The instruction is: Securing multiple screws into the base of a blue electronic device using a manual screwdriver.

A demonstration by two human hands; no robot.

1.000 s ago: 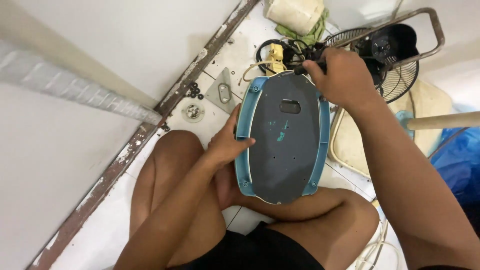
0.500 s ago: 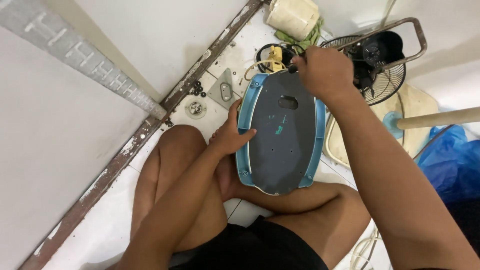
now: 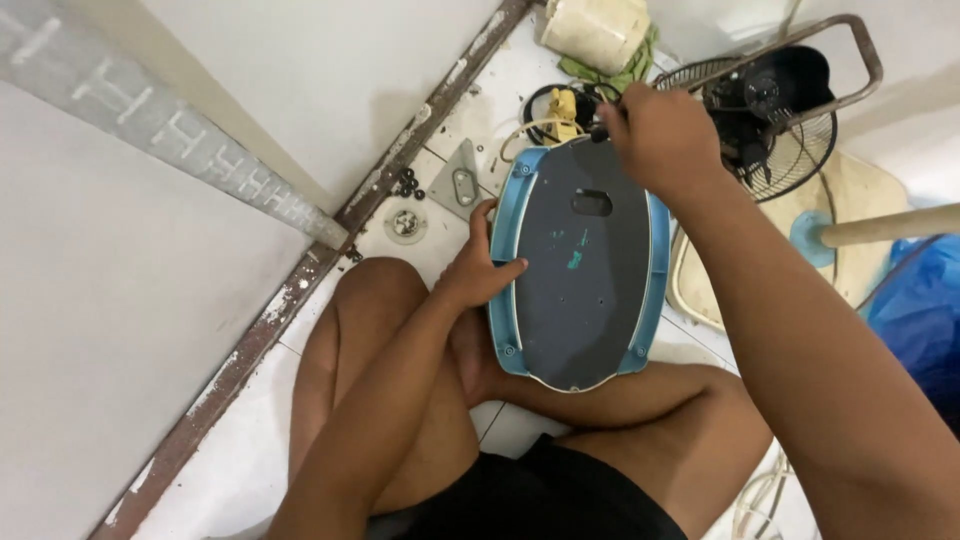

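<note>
A blue oval fan base with a dark grey underside plate rests tilted on my crossed legs. My left hand grips its left blue rim, thumb on the grey plate. At the base's far edge my right hand is closed around something small and dark, which its fingers mostly hide. Just beyond that hand lie a yellow part and coiled black wires.
A black fan motor with wire grille lies at top right, with a cream cylinder on green cloth above. Small screws, a round disc and a grey plate sit on the floor tiles. A wooden handle and blue bag lie right.
The view has shifted slightly. My right hand stays at the base's far edge, moving a little left; my left hand keeps its hold on the rim.
</note>
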